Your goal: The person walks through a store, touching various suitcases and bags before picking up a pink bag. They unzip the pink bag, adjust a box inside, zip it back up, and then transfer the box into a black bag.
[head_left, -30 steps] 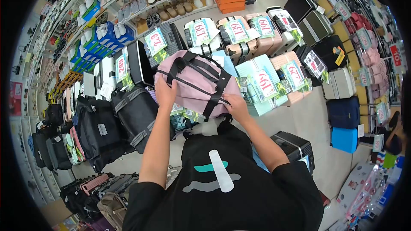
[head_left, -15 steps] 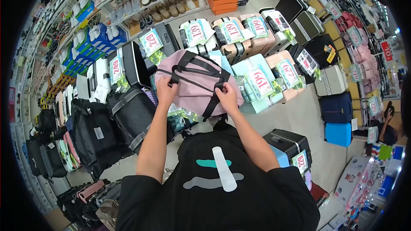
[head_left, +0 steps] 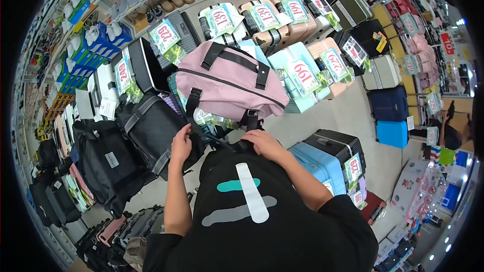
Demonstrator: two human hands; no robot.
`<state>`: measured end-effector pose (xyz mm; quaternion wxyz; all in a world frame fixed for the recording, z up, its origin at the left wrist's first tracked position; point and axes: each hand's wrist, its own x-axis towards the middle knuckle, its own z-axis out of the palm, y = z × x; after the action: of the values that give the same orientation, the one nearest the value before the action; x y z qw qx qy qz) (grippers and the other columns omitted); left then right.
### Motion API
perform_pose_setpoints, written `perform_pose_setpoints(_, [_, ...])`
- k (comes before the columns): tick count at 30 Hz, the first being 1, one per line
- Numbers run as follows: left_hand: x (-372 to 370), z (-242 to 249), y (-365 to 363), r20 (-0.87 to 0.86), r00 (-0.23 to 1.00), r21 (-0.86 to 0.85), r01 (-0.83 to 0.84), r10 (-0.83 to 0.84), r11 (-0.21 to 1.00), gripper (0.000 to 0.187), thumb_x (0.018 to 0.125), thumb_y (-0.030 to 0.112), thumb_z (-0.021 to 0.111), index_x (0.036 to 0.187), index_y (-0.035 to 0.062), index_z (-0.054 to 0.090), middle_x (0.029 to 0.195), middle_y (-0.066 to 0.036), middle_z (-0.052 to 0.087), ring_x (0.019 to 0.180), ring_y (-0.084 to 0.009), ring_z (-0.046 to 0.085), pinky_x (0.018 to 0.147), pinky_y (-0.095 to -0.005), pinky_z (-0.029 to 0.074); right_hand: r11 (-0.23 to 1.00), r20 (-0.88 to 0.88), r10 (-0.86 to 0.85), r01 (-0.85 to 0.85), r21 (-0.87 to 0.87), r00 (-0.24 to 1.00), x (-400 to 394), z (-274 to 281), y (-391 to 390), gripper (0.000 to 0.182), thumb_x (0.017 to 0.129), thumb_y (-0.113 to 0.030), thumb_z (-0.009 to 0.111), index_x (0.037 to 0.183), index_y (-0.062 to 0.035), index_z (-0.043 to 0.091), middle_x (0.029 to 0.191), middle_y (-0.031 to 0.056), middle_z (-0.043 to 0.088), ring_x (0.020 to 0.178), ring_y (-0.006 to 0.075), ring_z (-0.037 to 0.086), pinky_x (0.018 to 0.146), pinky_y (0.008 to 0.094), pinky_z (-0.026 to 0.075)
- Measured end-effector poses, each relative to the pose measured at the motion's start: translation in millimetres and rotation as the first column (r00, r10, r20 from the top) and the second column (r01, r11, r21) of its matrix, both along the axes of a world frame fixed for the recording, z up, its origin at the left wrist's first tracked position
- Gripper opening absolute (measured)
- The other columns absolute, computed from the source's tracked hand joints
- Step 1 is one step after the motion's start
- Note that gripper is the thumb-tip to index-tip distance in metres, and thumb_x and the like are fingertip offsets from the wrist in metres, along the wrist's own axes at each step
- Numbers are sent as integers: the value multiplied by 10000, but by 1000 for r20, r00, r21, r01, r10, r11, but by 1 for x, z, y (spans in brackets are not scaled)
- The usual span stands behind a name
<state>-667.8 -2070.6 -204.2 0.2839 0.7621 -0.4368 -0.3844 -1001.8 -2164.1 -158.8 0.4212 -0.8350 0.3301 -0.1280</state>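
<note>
A pink duffel bag (head_left: 237, 78) with black straps and a dark zip lies across the tops of several suitcases in front of me. Its near black handle (head_left: 193, 102) hangs down toward my waist. My left hand (head_left: 182, 144) is just left of the drooping strap, fingers loosely apart, with nothing visible in them. Close to my shirt, my right hand (head_left: 262, 143) has its fingers bent over the handle's right end, below the buckle; the fingertips are partly lost against black cloth.
Price-tagged suitcases stand around the bag, among them a mint one (head_left: 297, 98) and a black one (head_left: 184, 32). Black bags (head_left: 108, 153) stand at left. A light-blue suitcase (head_left: 315, 163) is near my right arm. Shoe shelves (head_left: 176, 7) line the back.
Both hands have come off the top of the pink bag and moved back toward my body. The bag's near handle now hangs down, and its zip shows. The view has shifted slightly.
</note>
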Motion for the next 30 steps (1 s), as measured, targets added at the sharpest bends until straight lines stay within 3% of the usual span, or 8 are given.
perform_pose_setpoints(2, [-4, 12, -6, 175, 983, -47, 64, -55, 997, 397, 869, -46, 523, 1252, 24, 600, 1098, -168, 670, 939, -261, 665, 861, -336, 511, 997, 28, -36, 34, 68, 999, -4, -3, -1, 364, 739, 40, 545, 1076, -39, 660, 1097, 121, 645, 1054, 328, 596, 893, 405, 470])
perform_pose_setpoints(4, [-20, 32, -23, 163, 986, -71, 45, -33, 996, 340, 882, -16, 536, 1213, 2, 607, 1058, -165, 683, 919, -252, 669, 835, -337, 516, 959, 77, -285, 285, 10, 955, -15, -3, -5, 329, 779, 40, 529, 1079, -18, 651, 1086, 148, 663, 1030, 348, 614, 895, 402, 493])
perform_pose_setpoints(7, [-55, 54, -62, 228, 973, -253, 92, -33, 963, 256, 860, 49, 607, 1110, -7, 615, 993, -156, 665, 907, -306, 650, 807, -387, 515, 601, -15, -787, 772, 206, 616, -38, -35, -18, 279, 865, 23, 490, 1097, -17, 640, 1027, 143, 677, 977, 274, 645, 838, 349, 512])
perform_pose_setpoints(11, [-121, 71, -126, 451, 826, -391, 523, -338, 757, 462, 776, 83, 682, 1220, 26, 571, 1140, -142, 621, 1123, -338, 556, 966, -449, 433, 290, 83, -957, 907, 305, 278, -56, -104, -37, 342, 861, 10, 522, 1193, -3, 604, 1028, 92, 676, 905, 195, 636, 765, 313, 503])
perform_pose_setpoints(13, [-147, 66, -156, 532, 770, -393, 593, -352, 703, 433, 785, 97, 682, 1203, 34, 585, 1135, -138, 627, 1133, -335, 557, 982, -452, 420, 179, 26, -968, 613, 769, 250, -51, -99, -48, 446, 839, 17, 556, 1285, 16, 551, 1089, 67, 669, 867, 134, 611, 741, 269, 487])
perform_pose_setpoints(16, [-164, 45, -175, 617, 692, -364, 673, -374, 644, 396, 797, 120, 679, 1177, 38, 606, 1120, -124, 632, 1129, -326, 557, 1005, -461, 394, 299, -7, -887, 586, 753, 462, -53, -105, -53, 467, 842, 21, 562, 1308, 19, 542, 1143, 74, 660, 868, 107, 597, 740, 249, 478])
perform_pose_setpoints(24, [-167, 29, -160, 504, 746, -251, 609, -436, 753, 284, 794, 83, 684, 1078, 65, 677, 1047, -79, 644, 1032, -304, 576, 962, -440, 405, 509, 99, -819, 637, 579, 565, -69, -96, -49, 463, 863, -79, 680, 1291, 30, 539, 1083, 104, 655, 950, 168, 643, 833, 289, 509])
perform_pose_setpoints(30, [-169, 39, -157, 446, 819, -290, 514, -361, 807, 185, 779, 40, 680, 964, 45, 691, 1022, -99, 649, 1006, -312, 589, 912, -414, 441, 643, 100, -687, 537, 547, 720, -81, -89, -60, 521, 856, -38, 640, 1350, 4, 481, 1253, 146, 566, 1032, 214, 625, 866, 327, 509])
